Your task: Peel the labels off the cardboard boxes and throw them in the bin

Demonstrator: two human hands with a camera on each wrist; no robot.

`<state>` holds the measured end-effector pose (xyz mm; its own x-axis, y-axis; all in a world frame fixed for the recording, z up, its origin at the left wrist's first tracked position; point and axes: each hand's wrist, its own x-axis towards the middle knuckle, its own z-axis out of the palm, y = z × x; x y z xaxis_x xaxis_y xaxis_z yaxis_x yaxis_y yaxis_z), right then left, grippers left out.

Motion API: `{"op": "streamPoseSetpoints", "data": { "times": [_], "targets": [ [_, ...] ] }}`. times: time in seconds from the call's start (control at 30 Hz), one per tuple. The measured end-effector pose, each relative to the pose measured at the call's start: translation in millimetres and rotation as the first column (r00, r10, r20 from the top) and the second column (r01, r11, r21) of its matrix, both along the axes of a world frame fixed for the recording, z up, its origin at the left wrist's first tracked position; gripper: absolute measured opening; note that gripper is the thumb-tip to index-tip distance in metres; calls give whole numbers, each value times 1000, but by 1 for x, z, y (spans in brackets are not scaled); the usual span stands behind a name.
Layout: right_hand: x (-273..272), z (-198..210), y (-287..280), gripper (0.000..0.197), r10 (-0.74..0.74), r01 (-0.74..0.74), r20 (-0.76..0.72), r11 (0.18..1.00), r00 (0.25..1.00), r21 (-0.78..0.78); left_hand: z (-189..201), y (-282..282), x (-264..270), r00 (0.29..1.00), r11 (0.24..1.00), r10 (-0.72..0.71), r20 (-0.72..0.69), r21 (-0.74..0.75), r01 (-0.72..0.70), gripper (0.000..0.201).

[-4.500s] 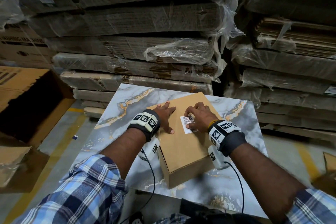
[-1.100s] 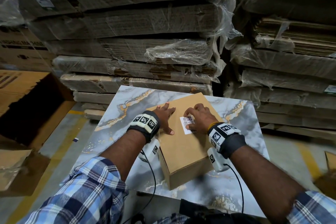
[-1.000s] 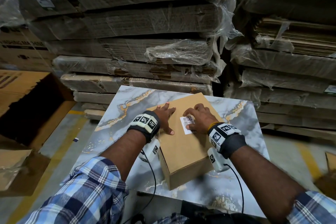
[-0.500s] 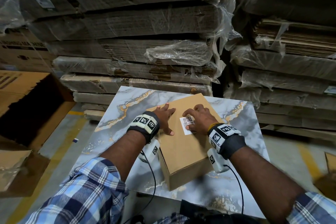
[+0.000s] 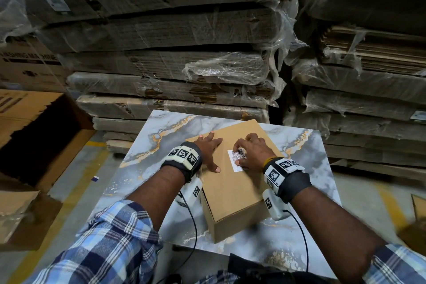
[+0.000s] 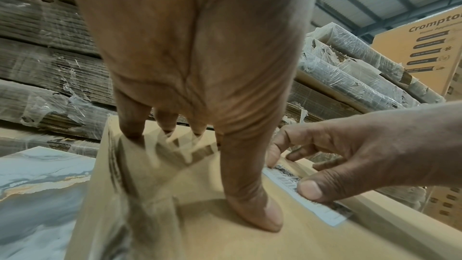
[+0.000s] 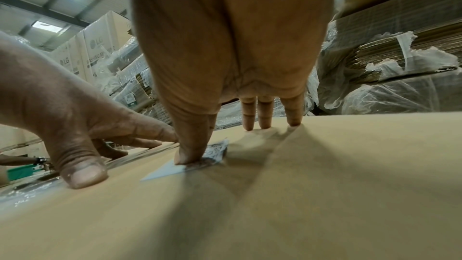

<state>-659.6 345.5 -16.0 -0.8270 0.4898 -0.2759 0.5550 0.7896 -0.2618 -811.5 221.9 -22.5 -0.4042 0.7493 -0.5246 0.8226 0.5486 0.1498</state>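
Note:
A closed brown cardboard box (image 5: 232,191) sits on a marble-patterned table (image 5: 161,145). On its top is a white barcode label (image 5: 232,157). My left hand (image 5: 208,150) lies flat on the box top left of the label, fingers straight and pressing down. My right hand (image 5: 242,155) is on the label. Its thumb (image 6: 310,187) presses the label's middle and its curled forefinger (image 6: 272,157) picks at the far end. In the right wrist view the label's far corner (image 7: 220,147) stands slightly off the cardboard behind the thumb, while the near end (image 7: 165,172) lies flat.
Tall stacks of flattened cardboard in plastic wrap (image 5: 173,64) rise right behind the table and to the right (image 5: 357,99). A large open carton (image 5: 34,134) stands on the floor at the left. Grey floor with a yellow line (image 5: 69,191) runs along the left.
Both hands stay on the box. The right fingertips have shifted slightly at the label's far end, which now looks a little raised.

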Motion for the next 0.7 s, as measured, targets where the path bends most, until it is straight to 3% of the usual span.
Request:
{"op": "streamPoseSetpoints", "data": {
  "times": [0.7],
  "targets": [
    [0, 0, 1, 46, 12, -12, 0, 1000, 1000, 4, 5, -1, 2, 1000, 1000, -5, 7, -13, 5, 117]
  ]
}}
